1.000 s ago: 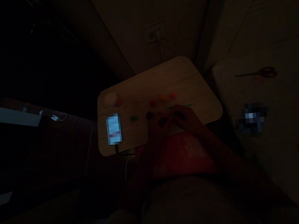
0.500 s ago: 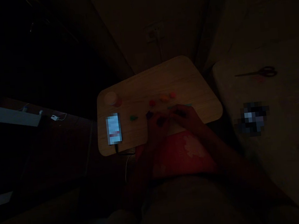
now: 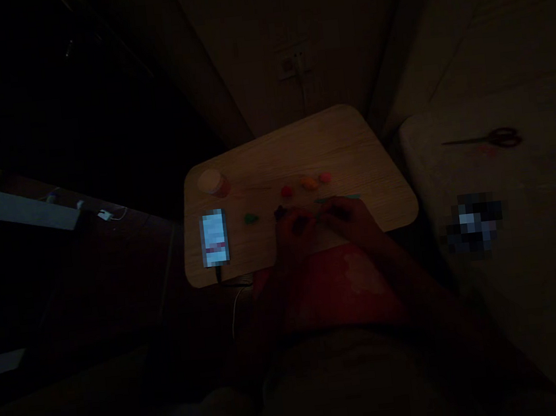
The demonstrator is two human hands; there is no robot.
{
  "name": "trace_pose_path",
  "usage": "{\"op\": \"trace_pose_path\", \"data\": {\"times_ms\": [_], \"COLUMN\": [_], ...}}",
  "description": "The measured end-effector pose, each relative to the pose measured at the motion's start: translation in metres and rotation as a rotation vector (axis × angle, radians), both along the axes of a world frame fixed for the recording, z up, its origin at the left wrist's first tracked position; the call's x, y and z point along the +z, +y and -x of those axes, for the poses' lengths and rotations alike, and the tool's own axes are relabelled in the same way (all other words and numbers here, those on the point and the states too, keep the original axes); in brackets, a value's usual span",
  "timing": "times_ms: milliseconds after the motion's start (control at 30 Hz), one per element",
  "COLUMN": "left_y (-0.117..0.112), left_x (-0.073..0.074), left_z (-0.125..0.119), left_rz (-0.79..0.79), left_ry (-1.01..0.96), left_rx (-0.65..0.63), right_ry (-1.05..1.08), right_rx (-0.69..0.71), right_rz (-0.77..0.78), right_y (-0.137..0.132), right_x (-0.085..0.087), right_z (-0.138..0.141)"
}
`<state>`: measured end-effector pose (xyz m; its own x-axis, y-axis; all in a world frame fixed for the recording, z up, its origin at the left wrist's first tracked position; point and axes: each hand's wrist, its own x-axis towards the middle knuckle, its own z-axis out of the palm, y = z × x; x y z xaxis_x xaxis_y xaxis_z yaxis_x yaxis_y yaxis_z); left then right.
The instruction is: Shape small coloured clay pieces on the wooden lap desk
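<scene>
Wooden and pale, the surface (image 3: 301,146) lay in front of me in a very dark room, its corners rounded, with a wall socket (image 3: 294,63) on the wall behind it and a cable hanging down from that. To my right sat a light cushioned seat (image 3: 503,171) with one pair of scissors (image 3: 492,139) lying on it, well apart from my hands. A red cloth (image 3: 341,287) covered my lap just below the surface's near edge.

One small round container (image 3: 212,183) stood at the far left corner; I could not tell what was in it. One lit phone (image 3: 214,238) lay near it on the left side, with a cable running off the near edge.

Small lumps of coloured clay were scattered across the middle: one green lump (image 3: 250,219) to the left, one red lump (image 3: 286,192), one orange lump (image 3: 309,183) and one pink lump (image 3: 325,177) in a loose row farther back. A thin green strip (image 3: 341,197) lay just beyond my right hand.

My left hand (image 3: 294,229) and right hand (image 3: 346,217) rested close together at the near edge, fingers curled towards each other around a dark piece (image 3: 304,222) between them; in the gloom I could not tell how firmly either hand gripped it.
</scene>
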<state>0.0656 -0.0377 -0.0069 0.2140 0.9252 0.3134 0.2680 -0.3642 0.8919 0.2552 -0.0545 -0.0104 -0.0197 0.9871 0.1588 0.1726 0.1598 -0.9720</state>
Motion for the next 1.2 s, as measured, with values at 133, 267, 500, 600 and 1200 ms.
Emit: {"op": "trace_pose_path", "data": {"times_ms": [133, 267, 500, 600, 1200], "left_y": [-0.0004, -0.0014, -0.0021, -0.0016, -0.0015], "left_x": [0.0005, 0.0008, 0.0015, -0.001, 0.0018], "left_z": [-0.0002, -0.0003, 0.0016, 0.0013, -0.0004], "left_rz": [-0.004, -0.009, -0.003, -0.018, -0.054], "left_ry": [-0.017, -0.014, -0.015, -0.014, 0.036], "left_rx": [-0.007, 0.012, -0.017, 0.013, -0.008], "right_ry": [-0.023, -0.027, -0.033, -0.045, -0.081], "right_rx": [0.018, 0.023, 0.001, 0.001, 0.057], "right_rz": [-0.006, -0.011, -0.039, -0.038, -0.128], "right_y": [0.0, 0.0, 0.0002, 0.0003, 0.0013], "right_x": [-0.0001, 0.0001, -0.0005, -0.0011, -0.0024], "right_z": [0.0002, 0.0009, 0.0011, 0.0009, 0.0019]}}
